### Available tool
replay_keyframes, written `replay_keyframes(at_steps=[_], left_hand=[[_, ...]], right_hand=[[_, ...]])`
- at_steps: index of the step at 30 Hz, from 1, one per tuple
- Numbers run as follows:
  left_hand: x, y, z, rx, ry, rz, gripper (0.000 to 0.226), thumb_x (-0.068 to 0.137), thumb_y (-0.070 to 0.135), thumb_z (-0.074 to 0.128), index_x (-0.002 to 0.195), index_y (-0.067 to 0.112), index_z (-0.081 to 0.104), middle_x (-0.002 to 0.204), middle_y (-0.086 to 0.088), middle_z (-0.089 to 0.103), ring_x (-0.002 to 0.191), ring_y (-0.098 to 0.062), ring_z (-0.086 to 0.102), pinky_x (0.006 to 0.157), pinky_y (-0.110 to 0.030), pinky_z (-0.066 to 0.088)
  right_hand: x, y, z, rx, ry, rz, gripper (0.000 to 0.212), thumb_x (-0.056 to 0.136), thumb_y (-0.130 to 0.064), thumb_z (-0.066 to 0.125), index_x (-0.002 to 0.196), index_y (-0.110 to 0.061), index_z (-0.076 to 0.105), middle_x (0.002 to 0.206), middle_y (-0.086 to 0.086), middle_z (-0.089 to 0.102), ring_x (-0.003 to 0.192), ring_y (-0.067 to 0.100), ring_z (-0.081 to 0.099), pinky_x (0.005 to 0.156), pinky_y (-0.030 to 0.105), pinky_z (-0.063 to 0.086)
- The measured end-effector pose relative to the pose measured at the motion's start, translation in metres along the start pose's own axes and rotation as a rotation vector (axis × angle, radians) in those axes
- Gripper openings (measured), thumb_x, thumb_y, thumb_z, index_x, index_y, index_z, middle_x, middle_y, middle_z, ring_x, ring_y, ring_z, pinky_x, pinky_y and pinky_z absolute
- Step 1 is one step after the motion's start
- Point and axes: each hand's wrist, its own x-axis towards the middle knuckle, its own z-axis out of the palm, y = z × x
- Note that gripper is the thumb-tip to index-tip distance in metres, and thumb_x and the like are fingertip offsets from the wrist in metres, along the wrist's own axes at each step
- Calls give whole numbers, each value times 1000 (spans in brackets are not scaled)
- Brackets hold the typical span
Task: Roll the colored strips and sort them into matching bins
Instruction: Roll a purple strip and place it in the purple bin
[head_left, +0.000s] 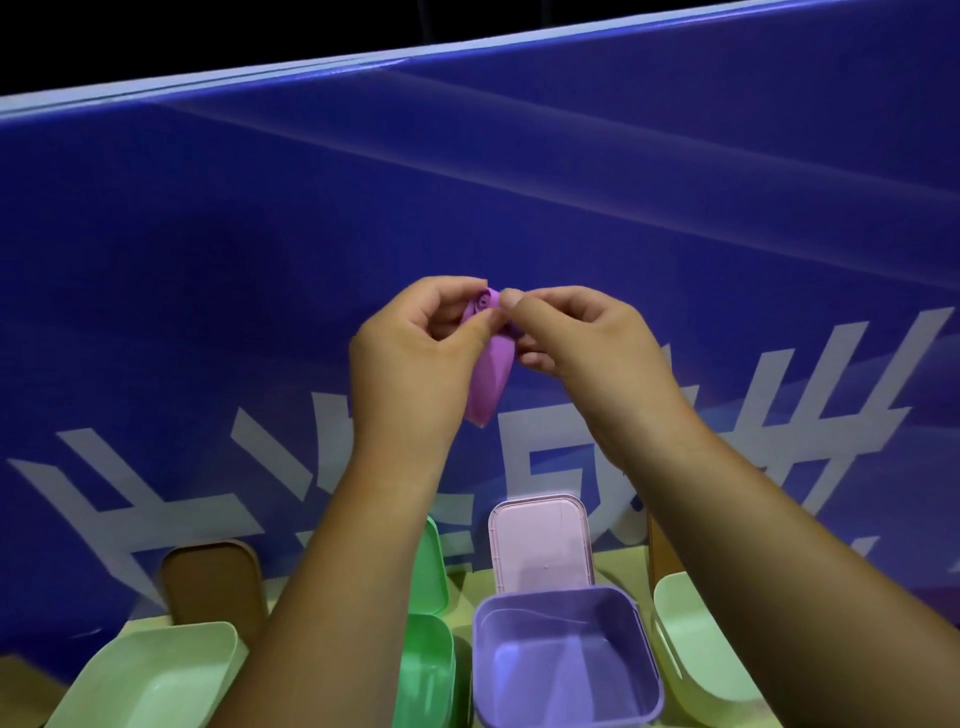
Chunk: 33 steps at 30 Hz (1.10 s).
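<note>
While purple strip (491, 374) was held mid-air, left hand (415, 358) pinched coiled top between thumb and curled fingers; right hand (587, 343) pinched opposite side. Tail hung free. Judged best: wind tight, edges aligned, then drop into purple bin (561, 608) below.

Before us, a pale yellow table (621, 566) carries a row of four open bins: the left pale green bin (156, 670), a green bin (426, 660), a purple bin (566, 660) and the right pale green bin (691, 639). Behind each we see a lid standing on edge: the left brown lid (208, 587), a green lid (434, 566), a pink lid (540, 545), and the right brown lid (660, 545), partly hidden.
</note>
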Motion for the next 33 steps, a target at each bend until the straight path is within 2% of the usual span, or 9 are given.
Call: replay_keyframes(at_steps=[5,8,12,16,20,22,25,29,33], left_hand=[[-7,-4,4,148,-20,104,26,97,20,81,122,27,77,109,15,77,104,-6,74,88,-28,65],[-9,-7,5,220,-32,158,26,97,17,80,121,27,77,111,14,75,104,-7,72,88,-25,63],[-10,-12,5,323,-52,254,26,97,10,79,120,22,77,110,10,73,101,-7,71,87,-19,60],[-9,-13,4,431,-55,318,24,97,4,76,117,18,77,107,6,73,95,-9,67,83,-14,55],[-5,-15,0,521,-64,365,18,95,3,74,109,14,77,101,1,72,94,-17,66,76,-30,58],[-2,-18,-2,549,-69,370,17,94,2,74,106,13,77,98,0,72,93,-20,65,73,-32,56],[-3,-22,-1,596,-74,357,17,94,0,76,104,14,76,96,2,70,92,-18,63,70,-20,47],[-6,-28,1,608,-101,330,20,97,3,75,110,18,76,101,4,67,94,-14,61,72,-17,48],[-8,-25,1,572,-140,244,22,98,8,76,115,21,75,104,9,64,88,-8,58,70,-4,42]], right_hand=[[6,3,1,-68,10,32,54,76,-60,86,114,-23,77,100,-4,81,96,13,79,93,44,65],[6,7,1,-106,13,42,70,61,-69,81,116,-25,76,102,-5,81,97,13,79,92,44,65],[8,11,2,-73,28,78,41,84,-43,85,116,-19,76,94,0,82,91,16,80,92,46,66],[6,11,5,-35,17,106,29,89,-33,83,110,-14,76,88,5,82,89,21,81,90,45,67],[4,8,5,-42,-21,111,26,89,-28,82,108,-12,76,87,8,81,90,25,80,86,41,67],[3,9,6,-68,-41,106,24,88,-28,82,106,-13,77,87,6,81,89,24,80,85,40,68],[5,13,7,-82,-43,100,20,88,-30,82,101,-15,78,85,4,81,87,21,81,87,42,68],[8,18,6,-90,-22,89,20,87,-32,82,100,-17,79,86,1,81,87,18,81,88,44,67],[9,25,8,-51,3,94,16,88,-28,81,95,-14,80,84,4,81,87,20,81,90,47,66]])
